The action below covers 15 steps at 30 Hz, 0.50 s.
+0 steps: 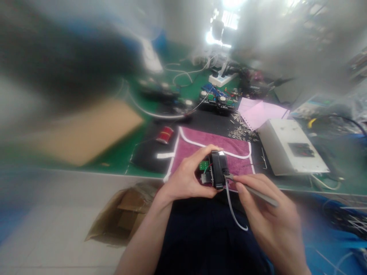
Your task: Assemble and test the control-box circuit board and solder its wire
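Observation:
My left hand is closed round a small black electronic module, with fingers on its top and thumb underneath. A green terminal block and thin wires show on the module's left side. From its right side a grey cable hangs down over my lap. In my right hand is a slim grey metal tool, seemingly a small spanner, pinched between thumb and fingers. Its tip meets the module near the cable's exit; the exact contact is too small to tell. Beneath both hands lies a purple cloth with white trim.
Loose metal screws and nuts lie behind the cloth, near pink paper sheets. A white metal box stands at right, a red solder spool at left. Several circuit boards sit farther back. A cardboard box is below the table edge.

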Tool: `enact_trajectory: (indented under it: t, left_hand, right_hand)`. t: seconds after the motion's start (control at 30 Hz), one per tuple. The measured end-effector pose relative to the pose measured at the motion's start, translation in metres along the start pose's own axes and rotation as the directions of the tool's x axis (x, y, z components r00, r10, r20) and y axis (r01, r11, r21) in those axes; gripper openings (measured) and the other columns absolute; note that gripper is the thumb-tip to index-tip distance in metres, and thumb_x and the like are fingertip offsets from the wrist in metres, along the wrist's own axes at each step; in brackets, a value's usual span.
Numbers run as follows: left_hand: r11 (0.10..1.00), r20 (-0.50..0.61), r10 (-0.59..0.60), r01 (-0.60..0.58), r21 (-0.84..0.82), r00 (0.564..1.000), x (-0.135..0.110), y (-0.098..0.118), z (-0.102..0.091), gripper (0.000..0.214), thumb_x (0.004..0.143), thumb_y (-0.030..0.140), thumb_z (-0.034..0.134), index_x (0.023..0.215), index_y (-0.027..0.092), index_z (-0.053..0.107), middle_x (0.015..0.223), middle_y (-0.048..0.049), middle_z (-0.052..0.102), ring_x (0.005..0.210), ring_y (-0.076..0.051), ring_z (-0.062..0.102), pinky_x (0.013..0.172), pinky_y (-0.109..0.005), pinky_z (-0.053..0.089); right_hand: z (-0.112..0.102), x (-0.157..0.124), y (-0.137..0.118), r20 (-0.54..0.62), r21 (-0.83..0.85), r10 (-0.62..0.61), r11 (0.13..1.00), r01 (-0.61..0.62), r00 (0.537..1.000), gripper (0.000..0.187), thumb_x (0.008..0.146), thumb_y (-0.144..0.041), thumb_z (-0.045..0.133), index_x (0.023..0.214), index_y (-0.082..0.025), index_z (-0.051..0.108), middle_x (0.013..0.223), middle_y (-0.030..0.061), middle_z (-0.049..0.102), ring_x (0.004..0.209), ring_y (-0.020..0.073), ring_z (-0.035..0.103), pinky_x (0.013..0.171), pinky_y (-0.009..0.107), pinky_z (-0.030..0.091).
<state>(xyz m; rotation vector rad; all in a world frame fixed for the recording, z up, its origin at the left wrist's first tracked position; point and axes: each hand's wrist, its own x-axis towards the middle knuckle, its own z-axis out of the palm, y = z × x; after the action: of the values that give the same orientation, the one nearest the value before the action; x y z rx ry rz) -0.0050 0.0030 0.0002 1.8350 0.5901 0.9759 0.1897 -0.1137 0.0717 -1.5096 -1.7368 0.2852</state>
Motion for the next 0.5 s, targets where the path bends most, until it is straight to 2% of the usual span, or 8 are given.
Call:
enact_trajectory:
  t: [0.23, 0.4, 0.5]
  left_hand:
    - [1.0, -0.016, -0.011, 0.01, -0.012, 1.0, 0.001, 0.003, 0.0, 0.093, 0.067, 0.019, 0.091, 0.151, 0.029, 0.052, 0.149, -0.0073, 0.064, 0.137, -0.032, 0.064, 0.119, -0.038, 0.05]
    - [1.0, 0.001, -0.006, 0.006, -0.01, 1.0, 0.0, 0.002, -0.001, 0.093, 0.068, 0.018, 0.09, 0.152, 0.029, 0.051, 0.148, -0.0075, 0.064, 0.137, -0.032, 0.064, 0.119, -0.039, 0.049]
    - [0.999, 0.009, -0.008, 0.008, -0.032, 1.0, -0.001, 0.0, -0.001, 0.097, 0.065, 0.017, 0.092, 0.152, 0.03, 0.051, 0.151, -0.0079, 0.063, 0.139, -0.033, 0.062, 0.121, -0.04, 0.049]
  right_hand:
    - [0.006, 0.0, -0.002, 0.017, -0.088, -0.092, 0.992, 0.093, 0.996, 0.019, 0.103, -0.014, 0.067, 0.119, -0.02, 0.074, 0.108, 0.0042, 0.076, 0.095, 0.0117, 0.074, 0.09, 0.02, 0.058]
    - [0.002, 0.002, 0.0, -0.008, -0.002, -0.002, 1.0, 0.002, 1.0, 0.013, 0.103, -0.017, 0.068, 0.112, -0.022, 0.076, 0.101, 0.0022, 0.076, 0.088, 0.0109, 0.075, 0.082, 0.02, 0.059]
    - [0.0, 0.002, 0.01, 0.038, 0.163, 0.148, 0.975, -0.152, 0.988, 0.01, 0.104, -0.023, 0.069, 0.109, -0.024, 0.077, 0.098, 0.001, 0.078, 0.086, 0.0125, 0.077, 0.078, 0.021, 0.061]
